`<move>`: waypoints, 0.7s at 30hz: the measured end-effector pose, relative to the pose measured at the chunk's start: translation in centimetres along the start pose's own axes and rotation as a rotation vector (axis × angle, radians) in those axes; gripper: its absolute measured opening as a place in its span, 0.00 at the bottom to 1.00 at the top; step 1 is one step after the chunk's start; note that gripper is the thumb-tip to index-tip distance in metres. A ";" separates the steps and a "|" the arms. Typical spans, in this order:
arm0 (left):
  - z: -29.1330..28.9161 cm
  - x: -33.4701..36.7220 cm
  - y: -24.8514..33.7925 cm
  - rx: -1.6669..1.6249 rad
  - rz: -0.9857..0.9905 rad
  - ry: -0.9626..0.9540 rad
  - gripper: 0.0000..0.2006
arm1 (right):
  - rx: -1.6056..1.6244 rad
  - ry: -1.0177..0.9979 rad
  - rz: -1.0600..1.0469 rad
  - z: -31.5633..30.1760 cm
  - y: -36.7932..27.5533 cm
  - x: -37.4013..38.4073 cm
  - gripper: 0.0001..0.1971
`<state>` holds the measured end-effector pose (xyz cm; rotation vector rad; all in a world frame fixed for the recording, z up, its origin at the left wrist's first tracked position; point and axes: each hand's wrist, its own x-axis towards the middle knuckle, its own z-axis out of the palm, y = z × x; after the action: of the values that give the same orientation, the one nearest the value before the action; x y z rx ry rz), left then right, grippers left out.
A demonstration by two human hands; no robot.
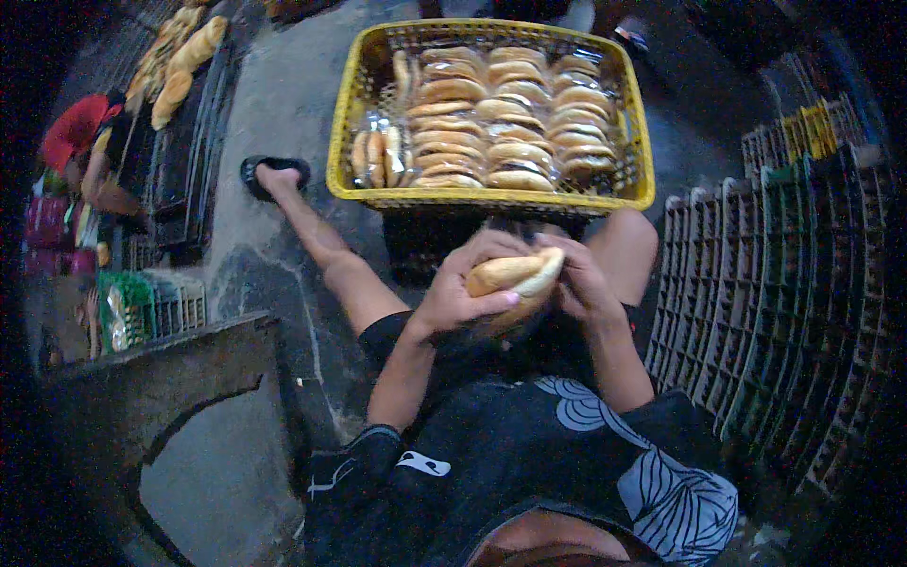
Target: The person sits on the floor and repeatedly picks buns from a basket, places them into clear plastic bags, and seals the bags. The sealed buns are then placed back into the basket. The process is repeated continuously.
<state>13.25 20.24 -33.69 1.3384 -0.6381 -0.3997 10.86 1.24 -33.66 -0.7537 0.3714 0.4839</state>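
In front of my lap, my left hand [458,283] wraps round a golden bread roll [515,276], its thumb lying along the near side. A pale seam or fold runs along the roll, and a clear wrapper round it cannot be made out. At the roll's right end, my right hand [584,279] is closed, fingertips against the tip; part of its grip is hidden. Just beyond both hands stands a yellow plastic crate [491,198]. Rows of round flat buns [515,151] in clear bags fill much of it, with several bagged buns on edge at its left side.
Stacked plastic crates [746,302] line the right side. To the left are a worn board [208,359], a green crate [142,307] and a rack with long loaves [194,52]. Another person in a red top [76,128] bends at the far left.
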 end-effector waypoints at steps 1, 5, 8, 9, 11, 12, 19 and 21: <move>0.4 0.1 -0.7 -0.027 0.037 0.060 0.23 | -0.143 0.021 -0.162 -0.1 0.9 1.0 0.07; 1.2 -0.5 -0.3 -0.456 -0.155 0.246 0.32 | -0.395 0.025 -0.400 0.6 1.0 1.8 0.08; 0.6 -0.9 -1.5 -0.320 -0.047 0.218 0.23 | -0.727 -0.022 -0.777 2.1 -0.1 0.2 0.09; 0.4 -0.9 -2.0 -0.247 0.024 0.205 0.20 | -0.843 -0.056 -0.939 2.3 -0.4 0.0 0.09; 1.4 -0.4 -2.0 -0.440 0.019 0.277 0.15 | -0.828 -0.082 -0.794 1.7 -1.1 -0.3 0.10; 1.8 -0.1 -1.9 -0.480 0.010 0.310 0.14 | -0.818 -0.094 -0.722 1.3 -1.6 -0.4 0.11; -0.4 2.1 -0.3 -0.380 -0.479 0.008 0.08 | -0.553 -0.161 -0.400 0.4 -0.1 -0.2 0.11; -0.4 1.9 -0.8 -0.059 -0.374 0.045 0.12 | -0.571 -0.043 -0.480 0.2 0.3 -0.1 0.08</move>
<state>15.03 19.18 -34.16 1.4077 -0.3331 -0.6826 10.63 1.54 -33.60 -1.3416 -0.0044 0.1438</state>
